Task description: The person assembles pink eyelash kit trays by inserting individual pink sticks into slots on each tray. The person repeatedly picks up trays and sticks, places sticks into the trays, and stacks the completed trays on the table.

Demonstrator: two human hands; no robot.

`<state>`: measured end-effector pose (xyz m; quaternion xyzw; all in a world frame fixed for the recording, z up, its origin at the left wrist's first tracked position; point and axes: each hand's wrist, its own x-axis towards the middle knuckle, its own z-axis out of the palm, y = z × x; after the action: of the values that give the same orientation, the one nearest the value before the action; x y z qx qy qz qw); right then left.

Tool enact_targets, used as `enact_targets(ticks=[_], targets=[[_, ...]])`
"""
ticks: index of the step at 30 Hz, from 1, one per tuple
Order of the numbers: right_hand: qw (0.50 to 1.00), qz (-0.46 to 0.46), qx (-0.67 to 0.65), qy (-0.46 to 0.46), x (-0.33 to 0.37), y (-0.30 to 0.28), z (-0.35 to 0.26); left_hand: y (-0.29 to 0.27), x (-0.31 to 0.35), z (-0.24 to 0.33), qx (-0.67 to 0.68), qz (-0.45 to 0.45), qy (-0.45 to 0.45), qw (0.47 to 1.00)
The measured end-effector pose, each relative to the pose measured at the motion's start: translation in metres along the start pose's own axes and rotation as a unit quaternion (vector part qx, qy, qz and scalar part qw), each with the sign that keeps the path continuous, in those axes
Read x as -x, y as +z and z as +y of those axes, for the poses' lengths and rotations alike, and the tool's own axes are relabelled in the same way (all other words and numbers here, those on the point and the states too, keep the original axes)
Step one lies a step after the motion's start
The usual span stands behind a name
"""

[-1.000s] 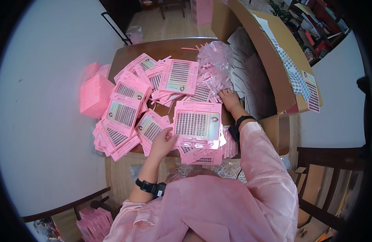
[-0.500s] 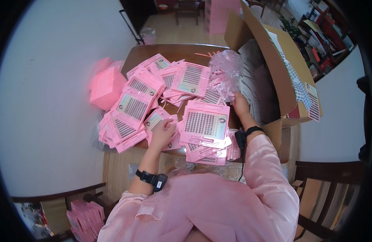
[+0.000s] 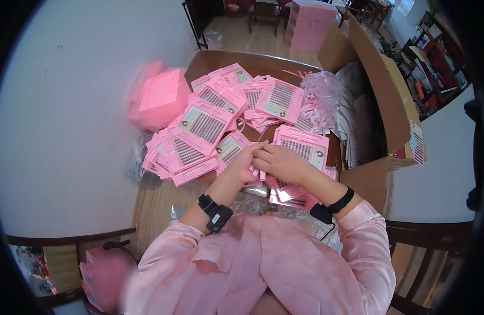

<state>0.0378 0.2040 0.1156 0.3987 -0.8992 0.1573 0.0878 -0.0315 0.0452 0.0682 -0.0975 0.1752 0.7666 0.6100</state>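
My left hand (image 3: 244, 165) and my right hand (image 3: 284, 164) meet above the near edge of the table. Small pink sticks (image 3: 261, 175) poke out below the joined fingers; their exact kind is hidden by the hands. Both hands are closed around them. Under my right hand lies a pile of flat pink cases (image 3: 304, 137) with rows of black lash clusters. More such lash cases (image 3: 204, 127) are heaped to the left, and another lash case (image 3: 279, 100) lies farther back. Beyond the right-hand pile sits a clear plastic bag (image 3: 321, 100) of thin pink pieces.
A tall block of stacked pink trays (image 3: 162, 97) in plastic stands at the left by the wall. On the right is an open cardboard box (image 3: 373, 79) with its flaps up. Loose pink sticks (image 3: 297, 73) lie at the table's far edge. Crumpled clear plastic (image 3: 142, 163) hangs at the left.
My right hand has come from beside the plastic bag to meet my left hand at the near middle. Small pink sticks now show between them. The whole view has shifted.
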Motion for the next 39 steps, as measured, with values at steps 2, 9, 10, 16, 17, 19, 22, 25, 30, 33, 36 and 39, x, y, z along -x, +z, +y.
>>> enact_targets(ticks=[2,9,10,16,17,19,22,25,30,33,36,39], targets=[[0.999,0.021,-0.015,0.025,-0.022,0.02,-0.018,-0.03,0.016,0.01,-0.017,0.079,-0.002,0.997],[0.987,0.082,-0.073,0.117,-0.122,0.074,-0.055,-0.133,0.076,0.073,0.052,0.077,0.127,0.988],[0.984,0.113,-0.053,0.13,-0.136,0.083,-0.058,-0.142,0.078,0.08,0.051,0.077,0.14,0.986],[0.905,0.255,-0.165,0.297,-0.174,0.132,-0.058,-0.155,0.106,0.113,0.009,0.092,0.15,0.984],[0.863,0.267,-0.244,0.352,-0.177,0.137,-0.051,-0.151,0.114,0.118,0.011,0.071,0.15,0.986],[0.741,0.274,-0.383,0.479,-0.179,0.146,-0.044,-0.143,0.124,0.125,0.013,0.097,0.137,0.986],[0.621,0.271,-0.512,0.528,-0.189,0.158,-0.045,-0.137,0.131,0.135,0.041,0.086,0.13,0.987],[0.606,0.294,-0.489,0.554,-0.199,0.156,-0.053,-0.138,0.13,0.14,0.057,0.122,0.161,0.978],[0.66,0.196,-0.524,0.501,-0.214,0.127,-0.063,-0.13,0.12,0.148,0.055,0.211,0.256,0.942],[0.648,0.186,-0.562,0.48,-0.229,0.126,-0.059,-0.12,0.115,0.153,-0.027,0.26,0.351,0.899],[0.647,0.157,-0.555,0.499,-0.228,0.13,-0.044,-0.114,0.111,0.155,-0.054,0.27,0.427,0.861],[0.649,0.128,-0.563,0.495,-0.218,0.143,-0.028,-0.114,0.107,0.156,-0.072,0.302,0.465,0.829]])
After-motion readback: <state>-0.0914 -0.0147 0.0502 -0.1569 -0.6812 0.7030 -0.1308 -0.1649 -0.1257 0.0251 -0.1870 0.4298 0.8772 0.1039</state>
